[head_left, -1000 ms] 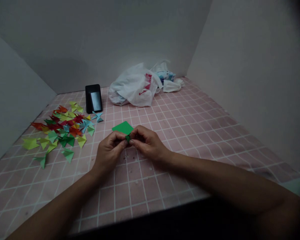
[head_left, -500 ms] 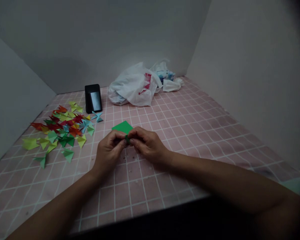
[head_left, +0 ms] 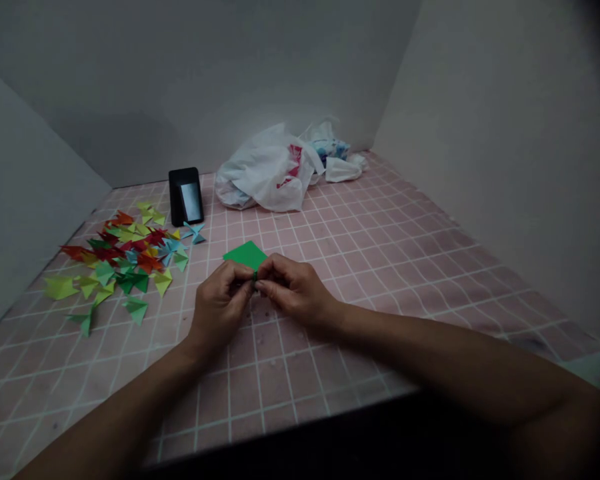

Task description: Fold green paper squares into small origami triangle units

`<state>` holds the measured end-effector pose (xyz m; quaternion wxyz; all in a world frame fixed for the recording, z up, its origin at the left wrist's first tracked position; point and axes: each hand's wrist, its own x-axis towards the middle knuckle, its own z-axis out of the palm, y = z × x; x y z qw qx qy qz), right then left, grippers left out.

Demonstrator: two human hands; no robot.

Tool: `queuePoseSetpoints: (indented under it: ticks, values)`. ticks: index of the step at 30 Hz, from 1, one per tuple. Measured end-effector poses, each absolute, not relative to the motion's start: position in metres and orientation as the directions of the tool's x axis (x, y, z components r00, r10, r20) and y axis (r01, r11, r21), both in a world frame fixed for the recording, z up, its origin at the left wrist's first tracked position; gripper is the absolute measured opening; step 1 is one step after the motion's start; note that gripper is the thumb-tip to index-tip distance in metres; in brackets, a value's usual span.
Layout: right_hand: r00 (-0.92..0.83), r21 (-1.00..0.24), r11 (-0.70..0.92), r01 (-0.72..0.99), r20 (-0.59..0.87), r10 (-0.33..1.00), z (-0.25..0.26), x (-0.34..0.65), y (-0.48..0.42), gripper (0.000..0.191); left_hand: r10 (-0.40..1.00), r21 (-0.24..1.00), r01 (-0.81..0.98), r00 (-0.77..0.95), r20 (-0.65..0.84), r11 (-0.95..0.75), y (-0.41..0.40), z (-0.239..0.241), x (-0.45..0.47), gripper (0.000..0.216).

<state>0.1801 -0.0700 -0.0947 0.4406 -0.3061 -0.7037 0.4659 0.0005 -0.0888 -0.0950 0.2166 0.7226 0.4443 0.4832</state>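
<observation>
My left hand (head_left: 220, 303) and my right hand (head_left: 293, 287) meet over the pink checked table (head_left: 380, 253), fingers pinched together on a small folded green paper piece (head_left: 255, 275). Only a sliver of that piece shows between the fingertips. Just behind the hands lies a flat green paper square (head_left: 245, 255). To the left is a scatter of several folded paper shapes (head_left: 123, 257) in red, yellow, green and blue.
A black phone (head_left: 185, 195) stands propped at the back. A white plastic bag (head_left: 267, 172) with other wrapped items lies at the back middle. Grey walls close in the table on the left, back and right. The table's front edge is near me.
The fingertips have closed tighter on the green piece, so less of it shows. Both hands stay in nearly the same place.
</observation>
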Motion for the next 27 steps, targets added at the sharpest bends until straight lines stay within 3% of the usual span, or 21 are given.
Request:
queuePoseSetpoints:
  ticks: [14,27]
  values:
    - [-0.415,-0.86,0.501,0.1,0.421,0.806,-0.094,0.1808,-0.0708,0.006,0.847,0.725,0.466,0.117,0.519,-0.508,-0.0888,-0.0931,0.0014,0.012]
    - [-0.382,-0.866,0.479,0.145,0.398,0.834,-0.0931,0.1798,-0.0702,0.006,0.838,0.688,0.516,0.119,0.532,-0.51,-0.0902,-0.0927,0.0017,0.011]
